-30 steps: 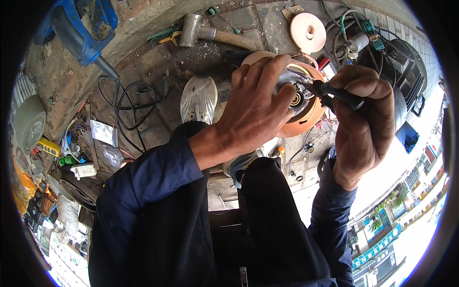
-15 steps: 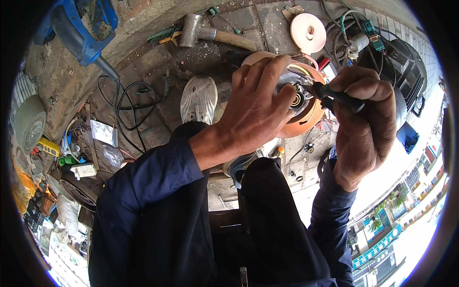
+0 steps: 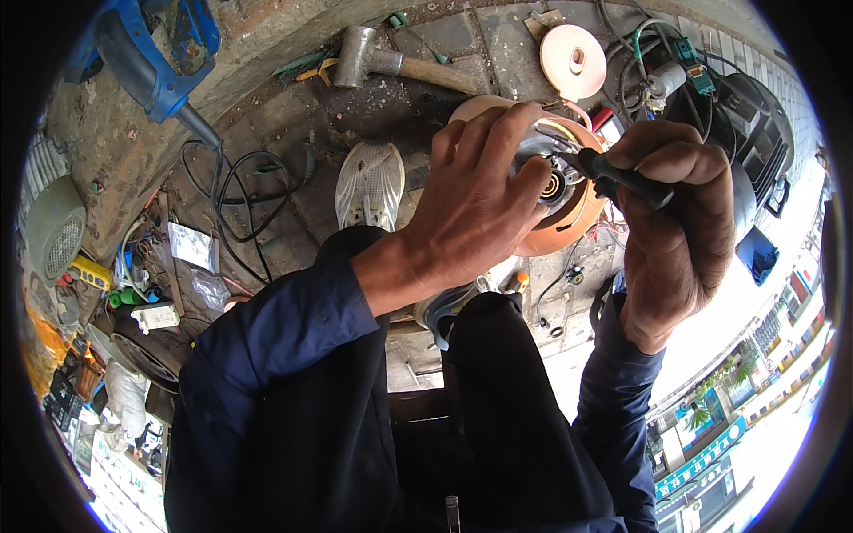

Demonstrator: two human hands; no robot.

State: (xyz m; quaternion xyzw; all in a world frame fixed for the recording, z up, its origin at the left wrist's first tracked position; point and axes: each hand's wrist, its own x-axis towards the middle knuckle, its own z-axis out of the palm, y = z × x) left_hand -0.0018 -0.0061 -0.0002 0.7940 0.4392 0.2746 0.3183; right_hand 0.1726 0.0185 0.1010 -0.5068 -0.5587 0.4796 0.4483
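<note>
A round orange machine part point(image 3: 582, 213) with a metal hub and brass-coloured rings at its centre lies beyond my knees. My left hand point(image 3: 480, 191) grips it from the left, fingers curled over the top and thumb bent near the hub. In my right hand point(image 3: 680, 209) is a pair of dark-handled pliers point(image 3: 641, 184), pinched between thumb and fingers. The pliers point left, their jaws at the hub beside the left thumb. Exactly what the jaws touch is too small to make out.
A hammer point(image 3: 369, 60) with a wooden handle lies beyond my hands. A pale flat roll point(image 3: 573, 62) sits beside wires and a black machine point(image 3: 751, 124) at far right. A blue-handled power tool point(image 3: 155, 67) and its black cord point(image 3: 235, 209) are at left.
The pliers and the fingers of my right hand have shifted very slightly to the left. My left hand and the orange part look unmoved.
</note>
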